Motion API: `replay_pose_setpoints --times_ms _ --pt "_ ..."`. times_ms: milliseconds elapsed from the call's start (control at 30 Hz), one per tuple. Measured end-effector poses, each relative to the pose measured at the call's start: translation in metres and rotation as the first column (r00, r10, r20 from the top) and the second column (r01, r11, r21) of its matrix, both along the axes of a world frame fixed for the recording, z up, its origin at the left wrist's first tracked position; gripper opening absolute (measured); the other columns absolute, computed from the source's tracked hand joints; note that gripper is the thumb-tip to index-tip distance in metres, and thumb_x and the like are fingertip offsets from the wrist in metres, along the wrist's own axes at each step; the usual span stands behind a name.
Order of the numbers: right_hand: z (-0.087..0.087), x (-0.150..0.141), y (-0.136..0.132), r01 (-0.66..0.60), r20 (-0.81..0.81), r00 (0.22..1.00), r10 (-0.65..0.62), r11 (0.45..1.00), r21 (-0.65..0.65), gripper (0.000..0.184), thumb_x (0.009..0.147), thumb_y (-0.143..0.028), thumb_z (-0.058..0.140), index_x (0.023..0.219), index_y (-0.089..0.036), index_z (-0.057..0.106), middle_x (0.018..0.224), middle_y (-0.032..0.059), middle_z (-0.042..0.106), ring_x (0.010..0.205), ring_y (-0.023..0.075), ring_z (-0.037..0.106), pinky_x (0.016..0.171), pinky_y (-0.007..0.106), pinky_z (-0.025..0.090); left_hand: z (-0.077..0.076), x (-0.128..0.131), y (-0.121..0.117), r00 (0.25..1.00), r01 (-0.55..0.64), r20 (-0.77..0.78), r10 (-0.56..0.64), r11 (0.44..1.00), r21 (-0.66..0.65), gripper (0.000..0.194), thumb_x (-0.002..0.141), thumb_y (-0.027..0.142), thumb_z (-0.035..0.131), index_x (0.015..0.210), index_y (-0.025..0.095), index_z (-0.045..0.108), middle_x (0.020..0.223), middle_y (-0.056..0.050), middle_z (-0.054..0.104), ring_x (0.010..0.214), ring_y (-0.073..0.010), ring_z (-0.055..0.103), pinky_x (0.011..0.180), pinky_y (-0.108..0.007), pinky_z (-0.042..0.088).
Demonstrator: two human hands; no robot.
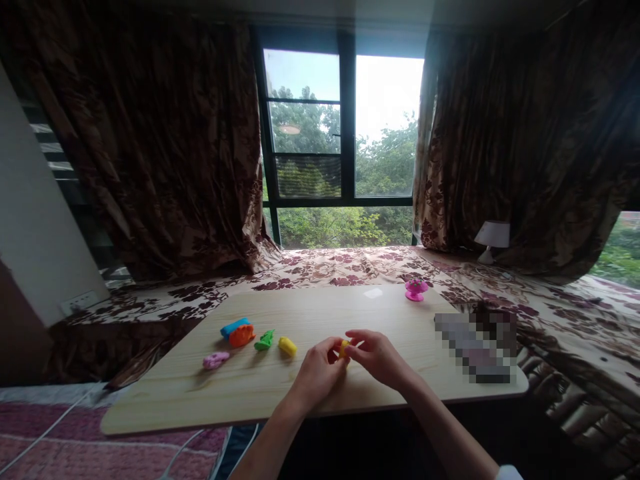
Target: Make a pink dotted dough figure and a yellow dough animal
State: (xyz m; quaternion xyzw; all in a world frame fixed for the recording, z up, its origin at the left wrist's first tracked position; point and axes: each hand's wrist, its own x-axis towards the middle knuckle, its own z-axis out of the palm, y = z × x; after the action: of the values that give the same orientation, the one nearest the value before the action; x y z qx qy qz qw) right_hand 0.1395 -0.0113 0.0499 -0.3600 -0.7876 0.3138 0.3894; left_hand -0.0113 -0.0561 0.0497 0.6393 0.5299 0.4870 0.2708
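Observation:
A small piece of yellow modelling clay (343, 348) is pinched between my two hands, just above the light wooden table (240, 393). My left hand (323, 370) has its thumb and fingers closed on it from the left. From the right, the fingertips of my right hand (375, 357) press against the same piece. To the left of my hands lies a yellow clay lump (287, 346). Farther left are a green clay piece (265, 340), an orange lump (242, 335) touching a blue one (234, 327), and a pink piece (215, 361).
A bright pink clay shape (416, 290) with small dots stands near the table's back right corner. A white scrap (373, 293) lies at the back edge. A blurred-out patch (475, 350) covers something at the right. Beyond stand a lamp (493, 235) and a window.

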Motion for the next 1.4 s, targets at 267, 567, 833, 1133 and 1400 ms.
replay_pose_setpoints --times_ms 267,567,833,1133,1400 --pt "0.007 -0.018 -0.002 0.018 0.134 0.991 -0.03 0.996 0.089 0.017 0.076 -0.027 0.058 0.088 -0.023 0.07 0.072 0.0007 0.069 0.063 0.0146 0.061 0.06 0.024 0.041 -0.021 -0.015 -0.001 0.963 -0.149 -0.221 0.157 0.987 0.052 0.014 0.066 0.03 0.065 0.055 0.023 0.067 0.064 -0.003 0.053 0.078 -0.0231 0.047 0.077 -0.033 0.03" --pt "-0.003 -0.013 -0.004 0.035 0.219 0.974 -0.061 0.992 0.122 0.017 0.079 -0.026 0.055 0.09 -0.021 0.067 0.079 0.0022 0.07 0.068 0.0153 0.061 0.062 0.023 0.041 -0.029 -0.013 -0.007 0.934 -0.161 -0.306 0.182 0.983 0.093 0.012 0.071 0.034 0.062 0.066 0.027 0.071 0.073 -0.005 0.055 0.082 -0.0246 0.044 0.079 -0.035 0.028" --pt "-0.002 -0.013 -0.002 -0.014 0.28 0.96 -0.024 0.991 0.134 0.018 0.08 -0.026 0.054 0.094 -0.02 0.064 0.083 0.0031 0.07 0.067 0.0136 0.062 0.059 0.021 0.041 -0.029 -0.016 -0.008 0.922 -0.145 -0.346 0.175 0.983 0.111 0.015 0.074 0.034 0.059 0.07 0.028 0.071 0.075 -0.005 0.056 0.082 -0.0245 0.046 0.077 -0.035 0.032" --pt "0.01 -0.009 0.004 -0.078 0.45 0.893 -0.016 0.978 0.192 0.03 0.078 -0.019 0.051 0.106 -0.021 0.063 0.082 0.0047 0.07 0.073 0.0166 0.063 0.064 0.023 0.042 -0.038 -0.025 -0.01 0.94 -0.158 -0.287 0.187 0.98 0.119 0.043 0.075 0.013 0.046 0.116 0.02 0.058 0.095 -0.005 0.063 0.094 -0.0191 0.052 0.09 -0.033 0.037" --pt "0.029 -0.013 0.003 -0.203 0.601 0.799 0.025 0.952 0.231 0.028 0.072 -0.016 0.055 0.096 -0.022 0.069 0.085 0.0044 0.072 0.077 0.0179 0.065 0.065 0.022 0.041 -0.043 -0.026 -0.007 0.936 -0.203 -0.259 0.239 0.966 0.157 0.038 0.076 0.01 0.041 0.108 0.016 0.06 0.091 -0.006 0.063 0.091 -0.0175 0.055 0.088 -0.034 0.042"
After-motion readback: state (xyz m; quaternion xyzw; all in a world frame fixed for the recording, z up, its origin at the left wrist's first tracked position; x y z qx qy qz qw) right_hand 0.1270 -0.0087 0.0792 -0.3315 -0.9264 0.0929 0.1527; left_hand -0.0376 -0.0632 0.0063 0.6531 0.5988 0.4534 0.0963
